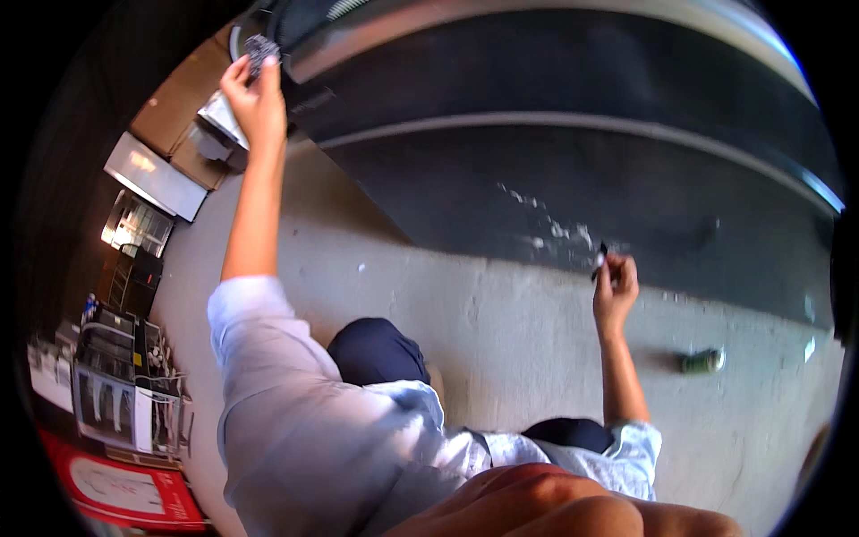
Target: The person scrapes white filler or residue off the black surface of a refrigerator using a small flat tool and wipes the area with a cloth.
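My left hand [258, 112] is raised at the upper left, its fingers closed on a dark, speckled, rough wad [262, 54] that looks like a metal scourer. It is near the corner of a large dark appliance-like body with a curved light rim. My right hand [617, 288] pinches a small, thin dark piece [600, 259] with a pale spot; its exact kind is too small to make out. That piece is at the lower part of the dark panel [501, 161], beside white flaky marks [559, 231] on its surface.
A green can or jar [702, 361] lies on the grey concrete floor [501, 331] at the right. Cardboard boxes [183, 98] and a white panel [157, 176] stand at the left. Farther down that side are dark equipment with cables [107, 385] and a red sign [125, 483].
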The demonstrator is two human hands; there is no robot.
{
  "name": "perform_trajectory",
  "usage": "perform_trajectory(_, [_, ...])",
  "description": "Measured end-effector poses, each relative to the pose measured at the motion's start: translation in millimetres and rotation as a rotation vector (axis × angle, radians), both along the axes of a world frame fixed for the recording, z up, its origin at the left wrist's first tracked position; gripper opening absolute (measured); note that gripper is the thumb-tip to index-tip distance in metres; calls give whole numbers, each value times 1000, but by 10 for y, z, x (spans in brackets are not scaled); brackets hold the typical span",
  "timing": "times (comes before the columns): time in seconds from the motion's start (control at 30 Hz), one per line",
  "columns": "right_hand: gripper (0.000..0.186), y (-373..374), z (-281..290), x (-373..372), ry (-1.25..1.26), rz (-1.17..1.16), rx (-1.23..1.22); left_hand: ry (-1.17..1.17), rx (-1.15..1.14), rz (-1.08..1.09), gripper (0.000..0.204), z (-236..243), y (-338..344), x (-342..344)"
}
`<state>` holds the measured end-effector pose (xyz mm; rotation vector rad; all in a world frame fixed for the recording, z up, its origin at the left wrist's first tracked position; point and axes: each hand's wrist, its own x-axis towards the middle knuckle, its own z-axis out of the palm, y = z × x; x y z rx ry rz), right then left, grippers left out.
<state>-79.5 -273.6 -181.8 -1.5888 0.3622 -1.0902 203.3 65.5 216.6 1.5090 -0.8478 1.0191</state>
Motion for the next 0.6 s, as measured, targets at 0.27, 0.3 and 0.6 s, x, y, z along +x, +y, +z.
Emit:
perform_trajectory(0.27, [10,-341,-130,-138,-88,-99,251,1200,609,-487,40,-2143,-544,-1345])
perform_trajectory(0.3, [11,-359,-222,-216,-79,-136,255,1390,735,-538,40,-2446,-645,-1411])
perform_trajectory(0.6, [14,-468,-932,-473,240,-295,354,1876,1245,-567,46,-4903,-749,-1815])
